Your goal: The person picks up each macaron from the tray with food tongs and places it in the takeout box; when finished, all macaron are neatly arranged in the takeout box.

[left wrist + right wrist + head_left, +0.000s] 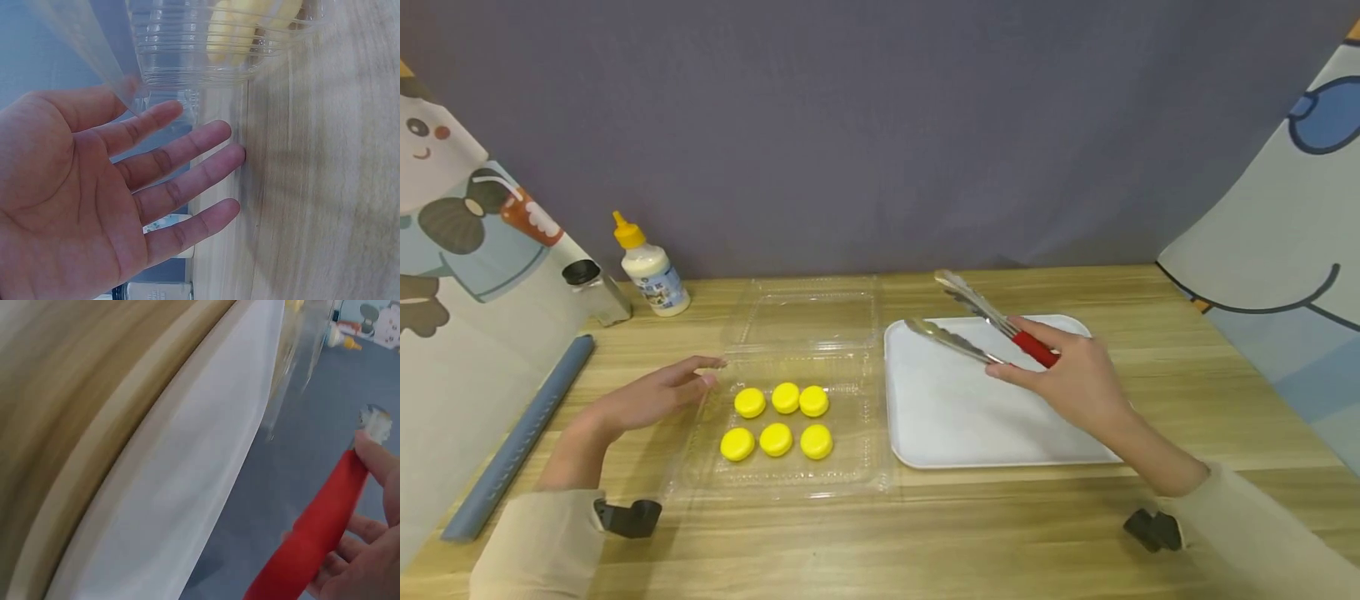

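Observation:
My right hand grips red-handled metal tongs over the white tray; the two arms are spread apart and nothing sits between their tips. In the right wrist view the red handle lies between thumb and fingers. My left hand has loosely extended fingers, its thumb and fingertips right at the left edge of a clear plastic clamshell box. Several round yellow pieces, like macarons, lie inside in two rows. The box's clear lid is folded back toward the curtain.
At the back left stand a white glue-like bottle with a yellow nozzle and a clear jar with a black lid. A grey-blue rod lies along the table's left side. A grey curtain hangs behind the wooden table.

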`<state>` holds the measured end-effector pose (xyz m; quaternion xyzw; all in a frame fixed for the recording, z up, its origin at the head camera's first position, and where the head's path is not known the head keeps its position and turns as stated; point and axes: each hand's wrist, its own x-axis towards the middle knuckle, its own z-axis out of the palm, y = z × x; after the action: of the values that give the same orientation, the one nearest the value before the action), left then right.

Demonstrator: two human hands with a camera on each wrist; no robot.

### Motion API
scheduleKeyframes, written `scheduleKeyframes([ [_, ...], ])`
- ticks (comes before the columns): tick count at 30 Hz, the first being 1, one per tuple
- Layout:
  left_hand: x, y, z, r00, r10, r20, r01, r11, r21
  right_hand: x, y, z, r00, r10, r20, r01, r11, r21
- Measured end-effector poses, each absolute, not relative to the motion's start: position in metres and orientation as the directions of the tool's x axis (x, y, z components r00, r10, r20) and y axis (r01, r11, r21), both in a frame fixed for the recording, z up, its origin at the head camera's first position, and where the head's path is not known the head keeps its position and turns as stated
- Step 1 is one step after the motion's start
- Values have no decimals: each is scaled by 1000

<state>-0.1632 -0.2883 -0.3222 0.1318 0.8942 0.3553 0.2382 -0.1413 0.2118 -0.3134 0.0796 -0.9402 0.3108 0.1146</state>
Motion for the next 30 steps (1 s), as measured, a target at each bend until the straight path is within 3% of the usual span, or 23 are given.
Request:
scheduleKeyframes([
  [12, -164, -289, -323, -843, 427, -327, 65, 685, 726, -144, 281, -329, -970, 101, 221, -42, 827, -561],
  [24, -165, -290, -324, -850, 404, -338, 56, 706, 706, -149, 346, -341, -978, 192, 82, 136, 883, -450],
  [30, -165, -291, -325, -849, 409, -335, 61, 706, 706, -147, 365, -346, -969, 242, 55, 210, 916, -342],
])
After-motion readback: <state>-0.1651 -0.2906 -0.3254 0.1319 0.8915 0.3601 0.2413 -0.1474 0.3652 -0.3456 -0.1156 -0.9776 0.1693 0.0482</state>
